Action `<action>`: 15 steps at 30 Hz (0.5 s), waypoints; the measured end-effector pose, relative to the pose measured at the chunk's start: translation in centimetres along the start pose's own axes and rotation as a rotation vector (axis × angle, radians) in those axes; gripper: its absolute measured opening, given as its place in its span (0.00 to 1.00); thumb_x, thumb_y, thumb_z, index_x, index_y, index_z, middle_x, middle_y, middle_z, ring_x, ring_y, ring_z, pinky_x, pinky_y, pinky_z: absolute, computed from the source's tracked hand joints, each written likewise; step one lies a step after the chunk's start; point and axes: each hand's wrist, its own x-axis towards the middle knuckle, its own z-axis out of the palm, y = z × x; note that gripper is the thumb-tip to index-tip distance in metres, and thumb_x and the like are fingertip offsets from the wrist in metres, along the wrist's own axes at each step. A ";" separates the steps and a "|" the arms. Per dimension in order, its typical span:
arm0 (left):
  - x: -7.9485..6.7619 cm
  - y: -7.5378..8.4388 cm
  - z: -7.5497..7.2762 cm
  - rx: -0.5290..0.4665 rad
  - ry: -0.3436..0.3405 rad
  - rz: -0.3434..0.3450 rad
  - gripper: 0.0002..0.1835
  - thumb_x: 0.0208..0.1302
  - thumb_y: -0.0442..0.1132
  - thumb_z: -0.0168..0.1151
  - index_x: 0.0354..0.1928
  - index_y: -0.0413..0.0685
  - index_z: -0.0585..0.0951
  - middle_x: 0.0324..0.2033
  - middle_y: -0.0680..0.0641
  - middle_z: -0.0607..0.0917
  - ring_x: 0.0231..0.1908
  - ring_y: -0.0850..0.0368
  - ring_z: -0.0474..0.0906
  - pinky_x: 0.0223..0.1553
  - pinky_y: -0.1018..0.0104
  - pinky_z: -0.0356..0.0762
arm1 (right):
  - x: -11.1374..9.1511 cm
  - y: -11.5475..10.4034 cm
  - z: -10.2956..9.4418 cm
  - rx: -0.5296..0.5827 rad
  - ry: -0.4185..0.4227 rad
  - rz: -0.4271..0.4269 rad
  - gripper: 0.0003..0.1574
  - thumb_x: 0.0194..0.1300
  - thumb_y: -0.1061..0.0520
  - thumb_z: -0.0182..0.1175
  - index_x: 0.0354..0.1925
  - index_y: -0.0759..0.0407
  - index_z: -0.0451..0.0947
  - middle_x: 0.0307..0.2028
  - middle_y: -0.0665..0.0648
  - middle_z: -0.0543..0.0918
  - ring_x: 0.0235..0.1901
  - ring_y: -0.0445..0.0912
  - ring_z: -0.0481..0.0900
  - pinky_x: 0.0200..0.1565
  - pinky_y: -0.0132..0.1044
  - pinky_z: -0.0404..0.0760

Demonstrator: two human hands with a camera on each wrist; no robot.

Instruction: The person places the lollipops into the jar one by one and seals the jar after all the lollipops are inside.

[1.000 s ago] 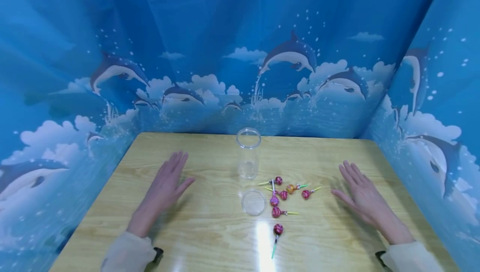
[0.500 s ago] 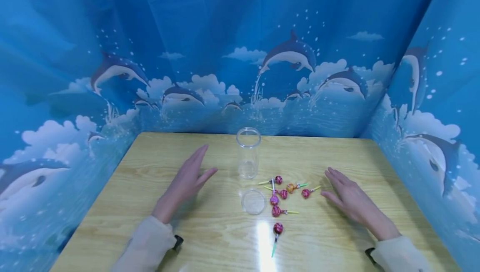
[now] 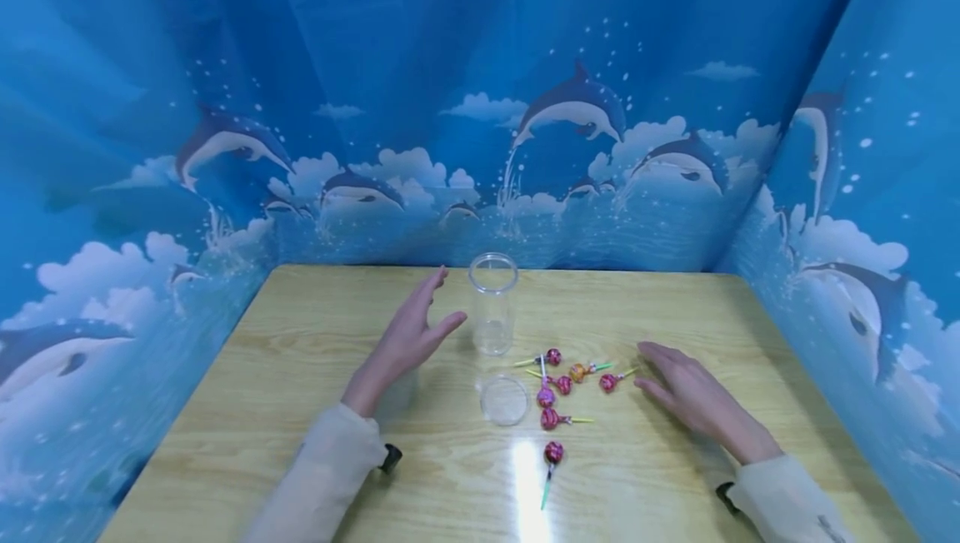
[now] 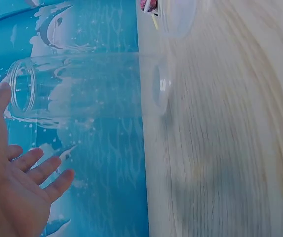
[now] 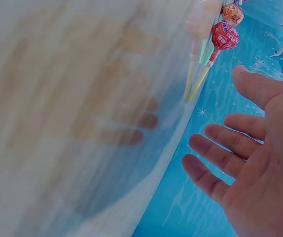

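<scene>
A tall clear plastic jar [image 3: 492, 310] stands upright and uncovered near the back of the table. My left hand [image 3: 411, 339] is just left of it, fingers extended and thumb spread toward it, holding nothing. In the left wrist view the thumb overlaps the rim of the jar [image 4: 89, 86]. A round clear lid [image 3: 505, 401] lies flat in front of the jar. Several wrapped lollipops [image 3: 550, 419] are scattered right of the lid, most red, one orange [image 3: 577, 372]. My right hand [image 3: 693, 393] hovers empty and relaxed, its fingertips near the rightmost red lollipop [image 3: 607, 382].
The light wood table [image 3: 247, 410] is glossy, with a bright glare streak near its front. A blue curtain [image 3: 420, 93] printed with dolphins hangs behind the table and along its sides. One lollipop [image 3: 553, 453] lies apart, nearer the front.
My left hand has moved right and farther back, up to the jar. My right hand has shifted left toward the lollipops. The jar, lid and lollipops stay where they were.
</scene>
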 end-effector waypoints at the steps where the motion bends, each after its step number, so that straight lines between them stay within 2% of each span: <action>1: 0.2 0.0 0.2 -0.020 -0.003 0.001 0.47 0.72 0.61 0.62 0.83 0.52 0.51 0.78 0.45 0.61 0.75 0.46 0.61 0.70 0.45 0.66 | 0.1 -0.1 0.0 0.007 -0.004 -0.003 0.37 0.72 0.52 0.66 0.68 0.74 0.69 0.64 0.76 0.74 0.62 0.72 0.73 0.64 0.66 0.70; 11: 2.1 0.7 2.0 -0.233 0.003 0.000 0.51 0.68 0.53 0.70 0.82 0.44 0.52 0.77 0.42 0.62 0.75 0.45 0.61 0.71 0.48 0.66 | 0.9 -0.4 0.5 0.022 -0.045 -0.003 0.29 0.69 0.58 0.68 0.60 0.75 0.76 0.59 0.76 0.78 0.60 0.71 0.75 0.62 0.66 0.72; 15: 2.8 1.3 2.7 -0.270 0.002 -0.013 0.53 0.65 0.51 0.73 0.82 0.44 0.52 0.77 0.41 0.62 0.75 0.45 0.61 0.71 0.48 0.66 | 1.2 -0.4 0.7 0.026 -0.064 0.005 0.26 0.69 0.60 0.68 0.59 0.74 0.78 0.57 0.74 0.80 0.59 0.69 0.77 0.61 0.64 0.74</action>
